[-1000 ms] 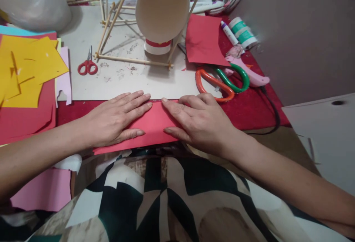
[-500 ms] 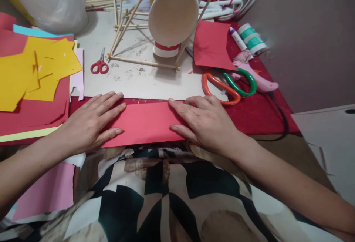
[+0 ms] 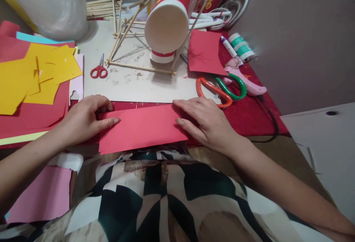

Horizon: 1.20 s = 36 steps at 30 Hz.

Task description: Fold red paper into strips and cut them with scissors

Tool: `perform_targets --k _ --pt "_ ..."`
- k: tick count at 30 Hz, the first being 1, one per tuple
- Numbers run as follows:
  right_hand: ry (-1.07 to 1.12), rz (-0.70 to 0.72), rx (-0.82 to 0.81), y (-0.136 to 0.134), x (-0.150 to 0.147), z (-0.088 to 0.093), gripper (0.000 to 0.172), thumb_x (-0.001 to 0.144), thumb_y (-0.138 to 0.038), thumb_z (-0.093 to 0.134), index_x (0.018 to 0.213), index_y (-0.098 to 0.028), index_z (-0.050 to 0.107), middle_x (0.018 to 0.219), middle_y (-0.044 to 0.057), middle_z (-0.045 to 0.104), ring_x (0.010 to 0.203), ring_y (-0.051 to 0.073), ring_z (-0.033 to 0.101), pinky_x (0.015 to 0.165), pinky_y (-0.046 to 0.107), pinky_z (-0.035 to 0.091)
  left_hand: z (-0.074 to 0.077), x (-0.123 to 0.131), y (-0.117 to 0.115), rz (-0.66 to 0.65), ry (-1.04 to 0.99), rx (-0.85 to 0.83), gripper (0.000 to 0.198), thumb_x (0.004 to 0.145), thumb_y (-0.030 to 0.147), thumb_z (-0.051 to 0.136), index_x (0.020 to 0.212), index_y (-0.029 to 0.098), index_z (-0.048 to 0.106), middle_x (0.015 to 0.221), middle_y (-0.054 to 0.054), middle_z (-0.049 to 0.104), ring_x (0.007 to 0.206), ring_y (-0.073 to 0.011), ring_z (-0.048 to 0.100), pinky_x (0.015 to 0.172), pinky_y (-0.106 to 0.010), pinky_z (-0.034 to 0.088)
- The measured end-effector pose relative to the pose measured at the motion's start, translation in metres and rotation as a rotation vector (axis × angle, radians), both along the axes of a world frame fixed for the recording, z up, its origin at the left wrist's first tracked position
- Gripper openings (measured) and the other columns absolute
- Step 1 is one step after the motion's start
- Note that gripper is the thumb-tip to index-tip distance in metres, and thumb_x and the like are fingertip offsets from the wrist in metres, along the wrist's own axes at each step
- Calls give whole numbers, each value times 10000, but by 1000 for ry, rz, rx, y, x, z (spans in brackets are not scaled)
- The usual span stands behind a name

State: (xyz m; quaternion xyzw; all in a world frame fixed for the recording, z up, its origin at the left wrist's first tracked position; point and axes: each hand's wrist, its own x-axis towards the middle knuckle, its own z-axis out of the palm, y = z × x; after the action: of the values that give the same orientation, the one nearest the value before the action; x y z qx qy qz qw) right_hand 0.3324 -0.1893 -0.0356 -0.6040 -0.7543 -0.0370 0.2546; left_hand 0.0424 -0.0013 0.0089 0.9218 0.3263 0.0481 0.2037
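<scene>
A folded strip of red paper [image 3: 144, 126] lies at the table's near edge, its lower left corner jutting past the edge. My left hand [image 3: 88, 118] grips its left end, thumb on top and the other fingers curled at the upper edge. On the right end, my right hand [image 3: 203, 121] rests with fingers stretched out over the paper. Beyond the strip is a grey-white board [image 3: 124, 92] with small red-handled scissors [image 3: 99, 71] on it.
A wooden-stick frame [image 3: 141, 66] with a red paper cup [image 3: 166, 25] stands behind. Yellow sheets [image 3: 16, 83] lie left. Right are large scissors [image 3: 215, 92], a pink glue gun [image 3: 249, 83], a marker [image 3: 229, 46] and another red sheet [image 3: 205, 53].
My left hand has gone from lying flat to gripping the paper's end with curled fingers. The strip's left end has tilted toward me. The view has shifted slightly.
</scene>
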Motion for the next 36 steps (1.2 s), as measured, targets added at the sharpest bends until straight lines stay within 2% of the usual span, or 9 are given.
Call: perform_targets --k 9,13,15,17,19,21,27,32,36 --pt "198 36 3 12 8 18 382 1000 -325 584 1317 -127 664 1156 164 772 1040 293 698 913 455 557 17 7 0 206 -213 -529 327 765 468 790 748 213 586 717 12 620 637 -136 550 559 -239 418" --pt "374 69 -135 30 -3 40 330 991 -354 593 1243 -171 701 1194 137 757 1089 264 694 934 401 545 31 24 0 203 -336 -608 307 699 390 845 703 203 601 638 31 579 575 -108 528 529 -212 403" --pt "482 111 -292 41 -8 52 285 995 -419 584 1044 -186 741 1020 89 763 939 224 697 806 332 543 38 34 1 193 -396 -603 290 686 357 853 699 197 612 632 34 580 578 -105 538 536 -205 410" --pt "596 173 -476 51 -11 62 417 981 -526 585 765 -182 681 716 21 648 677 152 591 607 269 456 42 43 5 217 -454 -620 291 679 337 868 715 192 618 623 41 582 568 -100 541 526 -194 404" --pt "705 206 -601 61 -10 66 546 937 -618 609 610 -184 556 567 -29 459 546 101 415 510 257 328 40 51 13 249 -544 -710 291 714 349 858 745 184 621 634 41 604 568 -97 560 541 -189 425" --pt "824 178 -638 69 -5 66 574 890 -663 646 594 -185 530 561 -41 417 533 88 359 503 258 287 34 56 24 276 -686 -855 290 799 409 797 777 176 627 667 25 639 589 -107 600 586 -205 480" --pt "1146 18 -737 81 6 49 501 788 -680 748 746 -185 684 728 14 648 626 129 543 583 267 413 14 60 57 336 -878 -993 416 846 554 733 848 141 690 708 -51 699 660 -171 682 612 -246 528" --pt "1041 66 -854 82 4 50 504 845 -665 701 729 -176 662 693 -6 599 628 108 496 586 249 393 15 55 55 352 -799 -972 259 775 325 789 656 128 671 604 -19 653 502 -77 565 495 -172 407" --pt "911 119 -913 84 6 55 519 889 -663 649 723 -173 616 654 -28 507 617 102 419 572 251 354 15 50 50 369 -698 -982 245 782 371 746 694 148 697 643 -31 696 552 -122 624 539 -214 466"
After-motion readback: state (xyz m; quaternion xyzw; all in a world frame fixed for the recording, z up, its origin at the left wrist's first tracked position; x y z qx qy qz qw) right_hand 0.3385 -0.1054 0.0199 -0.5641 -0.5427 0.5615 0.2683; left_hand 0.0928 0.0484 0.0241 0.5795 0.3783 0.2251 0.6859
